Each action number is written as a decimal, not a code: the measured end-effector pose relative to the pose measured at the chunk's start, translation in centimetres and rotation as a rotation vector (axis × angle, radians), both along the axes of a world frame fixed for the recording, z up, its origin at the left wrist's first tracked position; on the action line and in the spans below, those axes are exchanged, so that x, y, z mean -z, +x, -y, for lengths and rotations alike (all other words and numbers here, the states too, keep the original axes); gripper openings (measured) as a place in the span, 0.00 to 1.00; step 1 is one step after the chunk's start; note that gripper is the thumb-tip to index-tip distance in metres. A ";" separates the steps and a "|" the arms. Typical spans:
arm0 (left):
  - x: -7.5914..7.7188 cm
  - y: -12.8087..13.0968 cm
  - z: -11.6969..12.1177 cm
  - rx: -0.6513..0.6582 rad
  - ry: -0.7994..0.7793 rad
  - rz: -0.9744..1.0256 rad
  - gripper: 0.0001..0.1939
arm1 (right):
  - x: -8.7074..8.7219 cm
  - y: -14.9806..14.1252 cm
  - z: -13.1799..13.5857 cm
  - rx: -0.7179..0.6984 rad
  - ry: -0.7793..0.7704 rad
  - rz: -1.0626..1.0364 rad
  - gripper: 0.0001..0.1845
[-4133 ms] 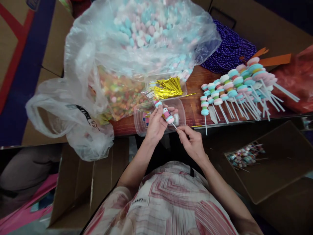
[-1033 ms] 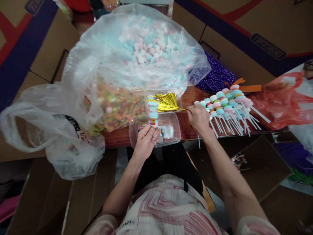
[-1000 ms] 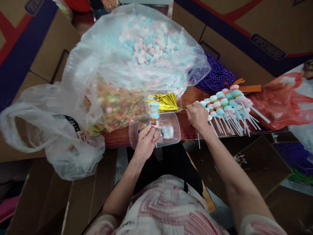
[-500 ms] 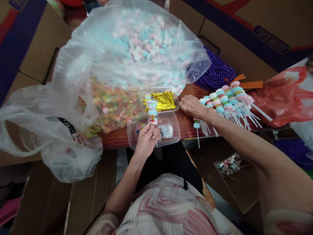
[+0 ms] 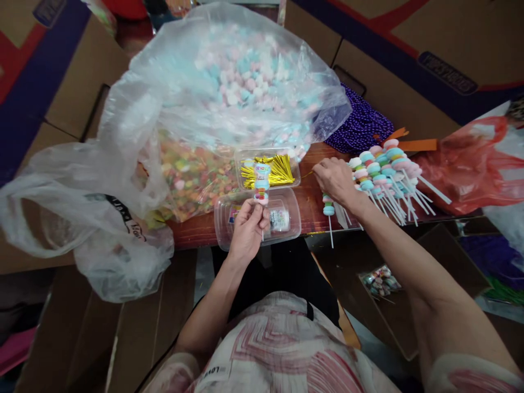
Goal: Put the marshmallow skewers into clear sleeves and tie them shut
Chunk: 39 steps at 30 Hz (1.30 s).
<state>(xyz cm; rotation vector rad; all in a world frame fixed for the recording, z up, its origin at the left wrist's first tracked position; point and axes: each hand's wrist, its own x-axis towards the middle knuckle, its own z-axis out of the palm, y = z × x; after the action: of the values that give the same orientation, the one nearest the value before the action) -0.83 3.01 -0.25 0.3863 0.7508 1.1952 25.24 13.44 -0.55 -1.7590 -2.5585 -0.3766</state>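
Holding candy skewer [image 5: 262, 186] upright in left hand [image 5: 249, 218], at 12 o'clock of torso [image 5: 270, 338], grip pinched closed at the base. With right hand [image 5: 334, 179] at 3 o'clock of it, touching gold tie [image 5: 308, 174] with gathered fingertips; cannot tell if pinched. Could lose thin tie through light hold, or jostle skewer pile [image 5: 380, 169], close by at 3 o'clock.

Gap between tie tray [image 5: 297, 166] and right hand [image 5: 335, 180]; candy sticks [image 5: 382, 168] block right, perhaps underneath too.
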 end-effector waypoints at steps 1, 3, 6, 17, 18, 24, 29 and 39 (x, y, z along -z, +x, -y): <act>0.0 0.0 0.0 0.002 -0.005 0.001 0.14 | -0.1 -0.2 -0.2 -0.021 -0.019 0.050 0.15; 0.2 0.1 0.1 0.002 -0.022 0.005 0.15 | -0.2 -0.6 -1.0 -0.084 -0.057 0.142 0.17; 0.2 0.0 0.2 0.000 -0.051 0.014 0.14 | -0.6 -1.0 -2.8 -0.238 -0.132 0.244 0.19; 0.4 -0.4 -0.3 -0.017 -0.068 0.085 0.13 | -0.5 -1.2 -5.2 -0.421 -0.214 0.238 0.19; 0.5 -0.5 -0.3 -0.019 -0.072 0.089 0.14 | -0.2 -0.9 -5.1 -0.370 -0.198 0.212 0.19; 0.7 -0.7 -0.5 -0.036 -0.085 0.100 0.16 | 0.2 1.4 -5.2 -0.106 -0.101 0.077 0.16; 0.8 -0.5 -0.4 -0.038 -0.078 0.114 0.18 | -0.8 1.8 -5.1 -0.097 -0.189 0.145 0.15; 0.7 -0.7 -0.3 -0.024 -0.087 0.118 0.20 | -2.0 1.0 -5.4 0.037 -0.348 0.262 0.13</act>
<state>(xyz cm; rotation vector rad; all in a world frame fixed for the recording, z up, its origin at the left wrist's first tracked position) -1.52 3.27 -0.98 0.2332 0.7042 1.1931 26.24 18.85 1.49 -1.9853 -2.9273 -0.1800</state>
